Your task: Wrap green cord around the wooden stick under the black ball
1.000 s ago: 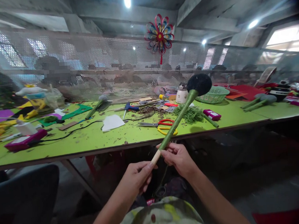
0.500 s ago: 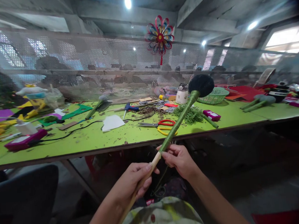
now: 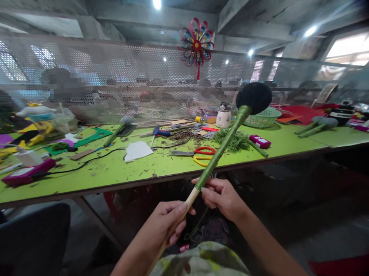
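Observation:
A pale wooden stick (image 3: 191,197) slants up and away from me, its upper length wrapped in green yarn (image 3: 224,149). A round black fuzzy head (image 3: 254,98) tops it. My left hand (image 3: 172,221) is closed around the bare wood below the wrapping. Right at the wrapping's lower edge, my right hand (image 3: 221,198) pinches the green yarn, fingertips against the stick. A loose strand (image 3: 197,232) hangs from there towards my lap, where it curls. The stick's lower end is hidden behind my left hand and forearm.
On the green table (image 3: 112,179) lie scissors (image 3: 194,153), a white paper piece (image 3: 138,151), a blue glue gun (image 3: 161,133), tangled green yarn (image 3: 232,139) and a purple box (image 3: 260,141). A green basket (image 3: 264,118) stands behind. Perforated metal panels (image 3: 132,83) rise at the back.
The stick's black head has swung slightly right and up. My right fingers have shifted a little at the wrapping's edge; my left hand keeps its hold.

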{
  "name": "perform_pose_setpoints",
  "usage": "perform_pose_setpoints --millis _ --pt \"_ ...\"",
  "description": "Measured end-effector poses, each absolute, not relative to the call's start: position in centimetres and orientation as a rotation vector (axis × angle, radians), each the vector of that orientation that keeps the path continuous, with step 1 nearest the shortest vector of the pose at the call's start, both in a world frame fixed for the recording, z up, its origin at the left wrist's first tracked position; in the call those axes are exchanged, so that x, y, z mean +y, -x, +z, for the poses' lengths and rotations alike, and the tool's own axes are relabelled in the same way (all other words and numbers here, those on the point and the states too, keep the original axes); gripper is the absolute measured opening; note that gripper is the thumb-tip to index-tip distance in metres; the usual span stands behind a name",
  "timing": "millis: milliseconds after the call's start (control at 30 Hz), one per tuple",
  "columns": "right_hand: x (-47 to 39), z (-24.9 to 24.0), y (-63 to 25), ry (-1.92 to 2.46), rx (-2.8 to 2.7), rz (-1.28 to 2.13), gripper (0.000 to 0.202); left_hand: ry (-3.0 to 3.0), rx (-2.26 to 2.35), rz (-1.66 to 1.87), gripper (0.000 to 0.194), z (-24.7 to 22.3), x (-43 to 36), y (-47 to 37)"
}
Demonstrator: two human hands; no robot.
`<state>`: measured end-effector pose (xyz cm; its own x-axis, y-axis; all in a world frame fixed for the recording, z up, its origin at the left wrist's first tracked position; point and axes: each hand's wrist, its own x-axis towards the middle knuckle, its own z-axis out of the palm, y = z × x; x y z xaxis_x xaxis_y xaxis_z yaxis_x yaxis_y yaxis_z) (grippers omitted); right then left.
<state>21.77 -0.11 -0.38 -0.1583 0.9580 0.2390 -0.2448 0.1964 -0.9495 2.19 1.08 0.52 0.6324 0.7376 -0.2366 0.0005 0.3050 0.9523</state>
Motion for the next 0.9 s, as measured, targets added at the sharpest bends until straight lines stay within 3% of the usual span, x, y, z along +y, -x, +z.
perform_pose_setpoints --millis 233,367,533,900 --pt "-1.2 0.8 -21.1 0.858 -1.192 1.266 0.037 -1.326 0.905 0.692 0.041 0.2 1.1 -2.6" --pt "-2.2 1.4 -20.5 1.109 -1.254 0.916 0.015 -1.421 0.976 0.786 0.038 -0.2 1.1 -2.9" --pt "-2.8 2.4 -20.1 1.244 -1.454 0.524 0.014 -1.466 0.983 0.815 0.037 -0.6 1.2 -2.9" --pt "-2.1 2.1 -21.0 1.238 -1.449 0.629 0.014 -1.381 0.954 0.750 0.037 -0.7 1.1 -2.7"
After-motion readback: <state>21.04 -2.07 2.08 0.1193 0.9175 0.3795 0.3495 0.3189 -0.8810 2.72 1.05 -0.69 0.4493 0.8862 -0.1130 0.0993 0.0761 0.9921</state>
